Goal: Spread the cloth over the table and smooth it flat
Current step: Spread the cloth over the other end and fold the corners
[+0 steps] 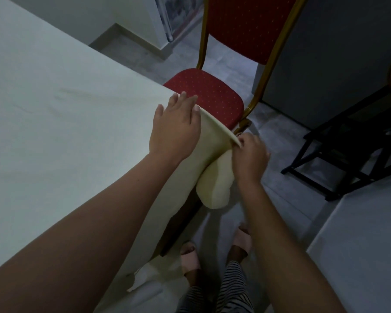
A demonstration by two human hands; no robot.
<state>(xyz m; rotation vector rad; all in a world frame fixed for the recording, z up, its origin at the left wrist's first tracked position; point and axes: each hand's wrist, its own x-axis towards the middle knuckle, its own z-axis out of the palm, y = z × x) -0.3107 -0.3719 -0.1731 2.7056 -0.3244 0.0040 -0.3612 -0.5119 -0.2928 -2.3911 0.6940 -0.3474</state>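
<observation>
The tablecloth [54, 109] covers the table top across the whole left of the frame, with faint creases at mid left; at the table's near corner, in the middle of the frame, it breaks over the edge and hangs down toward the floor, a puffed fold bulging below. What I judge the next move turns on is the hem [219, 127]: it runs taut as a straight line from centre down to the right, between the two hands. My left hand [175, 129] lies flat on the cloth at the corner with fingers straight, pressing, holding nothing; my right hand [250, 154], lower and further right, off the table, pinches the hem's lower end between thumb and fingers. So the free corner lies nearer the right hand, and I judge that hand should draw down and outward while the left pins. Just beyond the hem stands a red chair [212, 96]; at the right edge, a black folding stand [348, 154].
</observation>
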